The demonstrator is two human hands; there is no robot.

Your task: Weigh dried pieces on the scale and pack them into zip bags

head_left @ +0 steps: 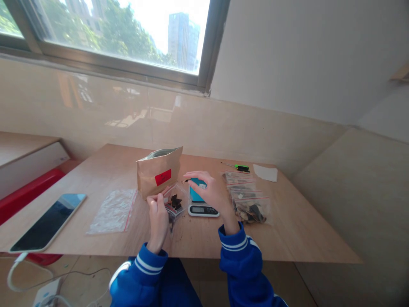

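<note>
Near the front edge of the tabletop (287, 238), at its middle, we hold a small clear zip bag (174, 204) with dark pieces inside. Our left hand (158, 215) pinches the bag's left side between closed fingers and thumb. Our right hand (209, 189) hovers over it, fingers spread loosely and curved down, the tips near the bag's mouth; we cannot tell if they touch it. The bag stands roughly upright, its long axis vertical and its mouth upward, leaning slightly toward the back edge.

Just behind it stands a brown paper pouch (159, 172), open at the top, with a red label (163, 177) whose dark print is too small to read. A small digital scale (203, 209) sits just right of the bag carrying a teal box (196, 192); its display is unreadable. Filled zip bags (247, 200) with red seal lines lie in a row toward the right edge. An empty zip bag (113, 211) lies flat to the left, and a phone (49, 221) rests face up at the front-left corner. A green-handled screwdriver (239, 167) lies by the back edge.
</note>
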